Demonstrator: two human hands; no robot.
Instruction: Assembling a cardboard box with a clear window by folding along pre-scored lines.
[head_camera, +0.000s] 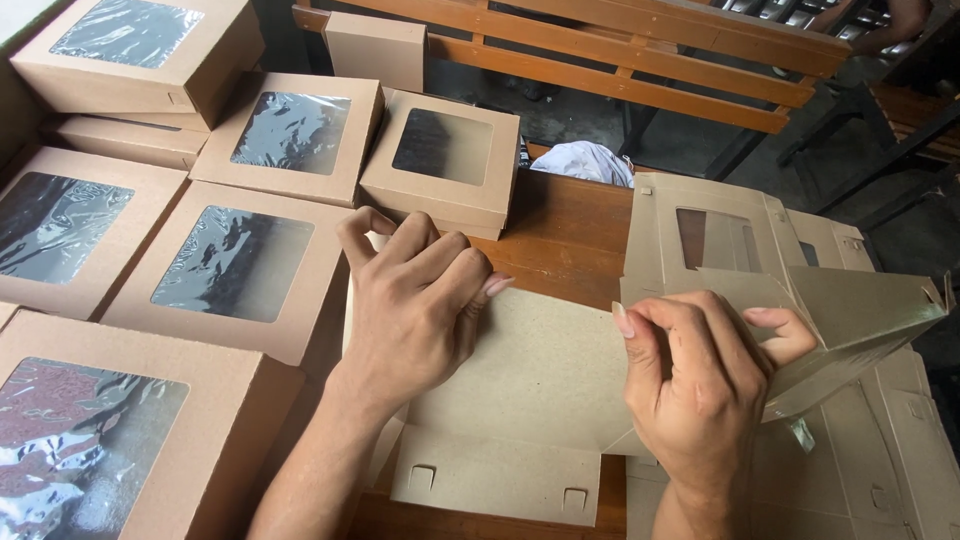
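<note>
**Both hands on a flat box blank at the table's near edge**

We are looking straight down at an unfolded cardboard blank (530, 380), grey-brown, lying on the wooden table (565, 230) right in front of us, its slotted tab flap hanging toward the near edge. The left hand (415, 300) lies curled over the blank's left edge, fingers bent and pressed down on the card, thumb side tucked under the side panel. The right hand (695, 375) is closed in a pinch on the blank's right side panel (850, 320), which stands lifted and tilted away to the right, its corner tab in the air.

Just behind that raised panel we see a stack of more flat blanks (720, 235) with cut window openings, spreading down the right side of the table. To the left, well filled, sit the finished window boxes (235, 265): brown card with shiny clear film lids, packed side by side and some stacked two high. Behind the table, a crumpled white cloth (585, 160) lies beside the rear boxes, and beyond it runs a slatted wooden bench (640, 50).
</note>
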